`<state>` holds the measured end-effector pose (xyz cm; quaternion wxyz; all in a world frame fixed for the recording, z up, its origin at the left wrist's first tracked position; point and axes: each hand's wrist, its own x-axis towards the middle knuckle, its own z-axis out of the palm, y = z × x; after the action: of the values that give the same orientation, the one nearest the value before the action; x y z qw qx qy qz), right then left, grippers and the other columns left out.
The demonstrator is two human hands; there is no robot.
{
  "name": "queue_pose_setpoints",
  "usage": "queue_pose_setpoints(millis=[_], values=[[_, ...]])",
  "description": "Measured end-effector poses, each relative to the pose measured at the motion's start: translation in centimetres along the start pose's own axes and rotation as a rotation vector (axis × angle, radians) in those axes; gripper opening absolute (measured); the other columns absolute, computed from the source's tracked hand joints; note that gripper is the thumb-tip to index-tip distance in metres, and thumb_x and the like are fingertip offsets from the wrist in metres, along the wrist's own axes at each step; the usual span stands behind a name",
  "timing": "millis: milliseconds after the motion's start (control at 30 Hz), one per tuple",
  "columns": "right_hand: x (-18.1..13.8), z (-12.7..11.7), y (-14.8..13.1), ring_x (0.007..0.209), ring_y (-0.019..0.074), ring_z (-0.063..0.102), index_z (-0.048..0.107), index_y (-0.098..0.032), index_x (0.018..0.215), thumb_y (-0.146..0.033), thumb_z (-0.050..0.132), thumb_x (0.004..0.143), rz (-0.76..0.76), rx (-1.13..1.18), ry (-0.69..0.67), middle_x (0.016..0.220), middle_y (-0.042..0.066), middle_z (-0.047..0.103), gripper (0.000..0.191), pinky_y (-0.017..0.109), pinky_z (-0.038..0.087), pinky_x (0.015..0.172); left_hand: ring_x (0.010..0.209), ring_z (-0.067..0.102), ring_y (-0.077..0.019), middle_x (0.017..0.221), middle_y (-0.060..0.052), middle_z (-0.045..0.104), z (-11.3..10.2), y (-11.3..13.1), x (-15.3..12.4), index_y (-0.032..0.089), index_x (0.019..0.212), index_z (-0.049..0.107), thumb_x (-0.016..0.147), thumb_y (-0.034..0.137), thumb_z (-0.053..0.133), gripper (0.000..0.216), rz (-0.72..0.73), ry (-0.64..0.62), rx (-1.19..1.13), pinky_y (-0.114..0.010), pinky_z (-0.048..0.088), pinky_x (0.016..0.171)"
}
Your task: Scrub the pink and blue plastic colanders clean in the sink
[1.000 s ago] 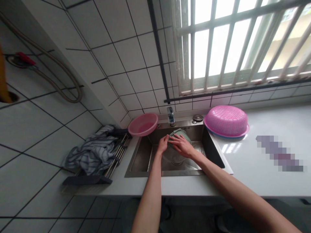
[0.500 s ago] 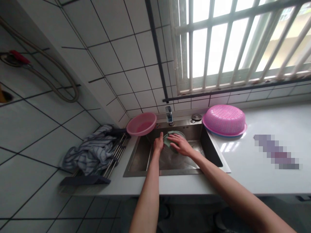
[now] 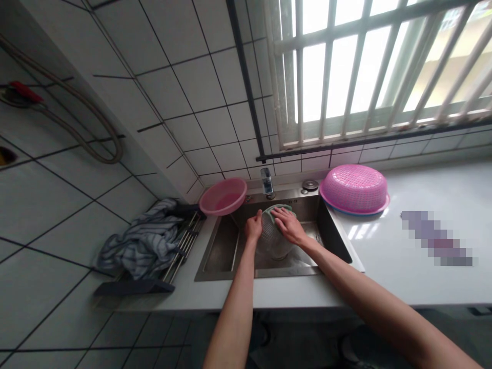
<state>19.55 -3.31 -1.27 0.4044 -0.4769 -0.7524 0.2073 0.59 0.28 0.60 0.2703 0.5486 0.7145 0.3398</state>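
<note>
A clear, patterned bowl (image 3: 270,237) is tilted over the sink basin, its rim away from me. My left hand (image 3: 253,227) is closed on the bowl's left edge, thumb up. On the far right side of the rim lies a green cloth (image 3: 273,208), and my right hand (image 3: 289,225) presses it against the bowl with the fingers bent over it. Part of the cloth is hidden under that hand. The stainless steel sink (image 3: 221,275) surrounds both hands, and the faucet (image 3: 266,182) stands just behind them.
A pink basin (image 3: 223,197) rests at the sink's back left corner. To the right, an upturned pink colander (image 3: 353,189) sits on the white counter (image 3: 423,287). A striped cloth (image 3: 144,241) lies over a metal rack (image 3: 182,246) on the left. A drain plug (image 3: 310,185) is behind the sink.
The bowl has tipped so more of its patterned side shows. My right hand and the green cloth have slid slightly right along the rim; my left hand barely moved.
</note>
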Motion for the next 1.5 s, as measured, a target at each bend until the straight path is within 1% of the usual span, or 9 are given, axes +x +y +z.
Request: queue_pose_setpoints(millis=[133,267,400,567,767,1000,1167,1367,1500], values=[[-0.9,0.9,-3.2,0.155,0.0312,0.037,0.061,-0.031,0.148,-0.027,0.052,0.105,-0.344,-0.160,-0.157,0.158,0.003,0.055,0.044,0.063,0.022,0.129,0.091,0.073,-0.0314,0.081,-0.017,0.077,-0.1,0.3,0.1,0.019,0.068,0.070,0.099,0.071,0.039,0.068,-0.056,-0.006,-0.057,-0.032,0.045,0.074],[-0.8,0.9,-3.8,0.153,0.0277,0.042,0.063,-0.033,0.146,-0.025,0.053,0.105,-0.365,-0.191,-0.123,0.155,0.002,0.059,0.043,0.059,0.026,0.129,0.088,0.072,-0.0292,0.080,-0.016,0.077,-0.3,0.2,0.3,0.017,0.072,0.072,0.097,0.076,0.038,0.073,-0.073,0.003,-0.171,-0.032,0.047,0.073],[0.1,-0.1,-1.0,0.153,0.0272,0.043,0.065,-0.032,0.145,-0.036,0.053,0.105,-0.122,-0.044,0.035,0.157,0.003,0.056,0.042,0.055,0.030,0.128,0.060,0.062,-0.0228,0.056,-0.007,0.063,-0.5,-0.1,0.2,0.020,0.062,0.064,0.089,0.086,0.040,0.076,-0.128,-0.012,-0.242,-0.030,0.042,0.058],[1.1,-2.2,3.5,0.137,0.0310,0.061,0.064,-0.026,0.146,-0.049,0.045,0.105,0.443,0.195,0.152,0.145,0.008,0.067,0.051,0.049,0.046,0.116,0.046,0.048,-0.0149,0.046,0.001,0.048,-1.1,-0.4,0.1,0.022,0.059,0.053,0.077,0.094,0.050,0.074,-0.153,0.062,-0.456,-0.027,0.036,0.049],[1.4,-2.9,4.4,0.139,0.0314,0.059,0.065,-0.025,0.146,-0.052,0.045,0.104,0.519,0.228,0.251,0.145,0.008,0.066,0.054,0.044,0.046,0.116,0.056,0.057,-0.0174,0.054,-0.004,0.059,-0.9,-1.2,0.8,0.019,0.063,0.061,0.075,0.098,0.047,0.081,-0.089,-0.004,-0.444,-0.028,0.042,0.055],[1.0,-1.7,3.9,0.138,0.0265,0.060,0.075,-0.023,0.132,-0.038,0.052,0.102,0.216,0.140,0.166,0.144,0.008,0.067,0.041,0.042,0.043,0.120,0.113,0.070,-0.0295,0.111,-0.018,0.078,0.8,-0.9,0.8,0.015,0.095,0.076,0.102,0.060,0.046,0.055,0.093,-0.102,-0.167,-0.037,0.050,0.101],[0.3,-0.5,1.7,0.143,0.0270,0.055,0.072,-0.026,0.137,-0.032,0.055,0.103,-0.068,0.029,-0.020,0.149,0.008,0.063,0.039,0.049,0.042,0.122,0.117,0.068,-0.0245,0.121,-0.010,0.076,-0.7,-0.1,-0.4,0.025,0.116,0.072,0.102,0.029,0.047,0.029,0.159,0.157,-0.061,-0.034,0.046,0.104],[-1.0,0.1,-2.5,0.154,0.0301,0.040,0.068,-0.031,0.142,-0.031,0.054,0.106,-0.361,-0.119,-0.217,0.154,0.005,0.059,0.038,0.058,0.035,0.125,0.117,0.069,-0.0400,0.102,-0.021,0.079,-1.4,0.1,-0.4,0.023,0.084,0.078,0.096,0.057,0.059,0.040,-0.046,0.072,-0.030,-0.041,0.046,0.098],[-0.8,-0.1,-2.7,0.154,0.0270,0.040,0.066,-0.033,0.143,-0.033,0.054,0.107,-0.390,-0.096,-0.230,0.155,0.004,0.059,0.038,0.057,0.032,0.127,0.118,0.069,-0.0406,0.090,-0.023,0.079,-1.4,-0.3,0.2,0.023,0.068,0.074,0.091,0.064,0.062,0.049,-0.134,0.070,-0.133,-0.039,0.047,0.094]])
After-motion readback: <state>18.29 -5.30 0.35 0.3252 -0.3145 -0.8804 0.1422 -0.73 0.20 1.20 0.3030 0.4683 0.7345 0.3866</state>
